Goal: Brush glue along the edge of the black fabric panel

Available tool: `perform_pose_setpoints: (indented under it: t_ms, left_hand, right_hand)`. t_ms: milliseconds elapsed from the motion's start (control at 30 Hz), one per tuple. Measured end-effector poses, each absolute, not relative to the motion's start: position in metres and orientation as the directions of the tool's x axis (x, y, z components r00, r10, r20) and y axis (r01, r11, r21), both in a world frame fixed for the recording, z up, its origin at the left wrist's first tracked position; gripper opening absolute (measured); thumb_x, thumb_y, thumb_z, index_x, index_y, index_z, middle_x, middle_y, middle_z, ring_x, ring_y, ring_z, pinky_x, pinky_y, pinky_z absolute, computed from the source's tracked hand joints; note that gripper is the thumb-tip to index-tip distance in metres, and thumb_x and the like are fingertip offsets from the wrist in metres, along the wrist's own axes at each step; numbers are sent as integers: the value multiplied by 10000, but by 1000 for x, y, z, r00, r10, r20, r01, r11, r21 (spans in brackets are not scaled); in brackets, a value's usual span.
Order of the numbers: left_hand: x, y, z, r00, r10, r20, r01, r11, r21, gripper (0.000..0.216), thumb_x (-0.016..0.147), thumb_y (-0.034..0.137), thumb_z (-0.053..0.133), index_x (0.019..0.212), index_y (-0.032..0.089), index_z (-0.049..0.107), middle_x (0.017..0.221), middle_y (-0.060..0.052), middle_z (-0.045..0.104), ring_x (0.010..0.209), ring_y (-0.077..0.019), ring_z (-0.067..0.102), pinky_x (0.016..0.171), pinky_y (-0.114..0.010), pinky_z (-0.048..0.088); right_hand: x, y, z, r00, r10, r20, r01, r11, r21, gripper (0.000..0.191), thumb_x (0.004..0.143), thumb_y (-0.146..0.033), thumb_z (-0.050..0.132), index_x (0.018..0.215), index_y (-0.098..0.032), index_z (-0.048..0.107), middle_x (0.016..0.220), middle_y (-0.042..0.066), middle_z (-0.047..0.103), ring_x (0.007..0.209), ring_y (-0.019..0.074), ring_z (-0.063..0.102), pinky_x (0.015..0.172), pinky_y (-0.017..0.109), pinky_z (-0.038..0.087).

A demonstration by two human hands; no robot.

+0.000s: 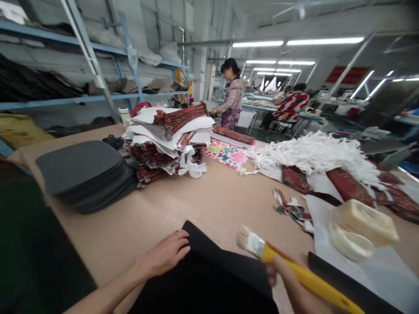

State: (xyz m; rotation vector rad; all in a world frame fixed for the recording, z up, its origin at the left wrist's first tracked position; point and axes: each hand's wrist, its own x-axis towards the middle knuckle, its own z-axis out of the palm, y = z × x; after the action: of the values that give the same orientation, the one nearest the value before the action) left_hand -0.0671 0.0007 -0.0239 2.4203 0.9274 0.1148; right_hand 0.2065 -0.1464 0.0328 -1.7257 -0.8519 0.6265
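My left hand [165, 255] lies flat on the far left corner of a black sheet [209, 279] spread on the cardboard-covered table [137, 218]. My right hand [294, 288] grips a paintbrush [288, 268] with a yellow handle; its pale bristles point up and left over the black sheet's far edge. To the right, a cream tub [363, 220] rests tilted over a round white lid or dish [348, 242] on white paper.
A stack of dark grey pads [87, 176] lies at the left. Behind it, a pile of red patterned pieces and white paper [170, 135]. White shredded strips [314, 155] cover the right back. Two people work at far tables. Shelving runs along the left wall.
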Motion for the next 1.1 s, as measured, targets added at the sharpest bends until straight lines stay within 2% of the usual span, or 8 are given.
perform_pose_setpoints:
  t_ms: [133,267,367,500,700,900,1000,1100]
  left_hand:
    - [-73,-1,-27,728,681,-77,599,-578,554,334,904,328,398,1101,150,601,1226,-102,530,1168,-230,461,1025,-364,364]
    - [-77,-3,-30,670,732,-118,647,-500,576,397,878,358,430,1157,115,574,1290,-149,476,1224,-298,400,1030,-451,347]
    - [-75,-2,-29,661,732,-164,667,-473,575,414,881,362,419,1152,93,577,1289,-164,474,1225,-300,398,1037,-440,336]
    - [-72,3,-27,667,722,-184,668,-471,576,410,886,354,416,1173,101,565,1315,-138,459,1249,-288,366,1052,-423,303]
    - [-65,12,-24,677,702,-220,696,-514,501,443,898,334,413,1233,59,509,1276,-167,492,1215,-281,414,1052,-417,287]
    - [-66,17,-36,712,697,-88,641,-594,485,377,911,332,398,1148,103,579,1232,-124,531,1161,-260,452,1018,-394,333]
    - [-66,19,-41,731,679,-69,620,-618,483,361,915,314,389,1137,107,584,1209,-125,542,1136,-252,469,1000,-401,349]
    - [-65,21,-43,740,671,-40,604,-638,477,340,916,297,377,1092,116,605,1164,-112,565,1089,-241,497,959,-387,390]
  right_hand:
    - [152,-59,15,269,962,-40,288,-120,-950,396,720,-547,553,919,-230,684,700,18,668,517,150,576,504,252,490]
    - [107,-7,-18,165,986,8,308,-44,-950,390,750,-505,525,921,-187,671,924,65,675,725,174,620,685,280,505]
    - [98,3,-30,93,996,8,311,-22,-950,368,730,-495,546,856,-175,676,872,69,679,783,188,627,732,283,499]
    - [117,-7,-23,155,987,-34,365,-89,-927,329,724,-473,553,759,-164,660,750,65,669,729,196,630,691,287,506]
    - [131,-20,-25,160,985,-70,411,-131,-902,369,716,-509,554,837,-185,682,829,62,688,797,209,640,763,313,504]
    - [184,-72,-26,315,945,-85,467,-233,-853,307,640,-502,605,687,-207,675,695,53,680,680,210,642,693,309,517]
    - [200,-86,-19,361,928,-95,469,-269,-841,304,694,-474,567,793,-209,678,822,55,693,784,207,647,764,307,507]
    - [194,-81,-22,301,946,-118,448,-250,-858,293,728,-444,539,866,-225,678,913,36,687,874,191,634,826,294,486]
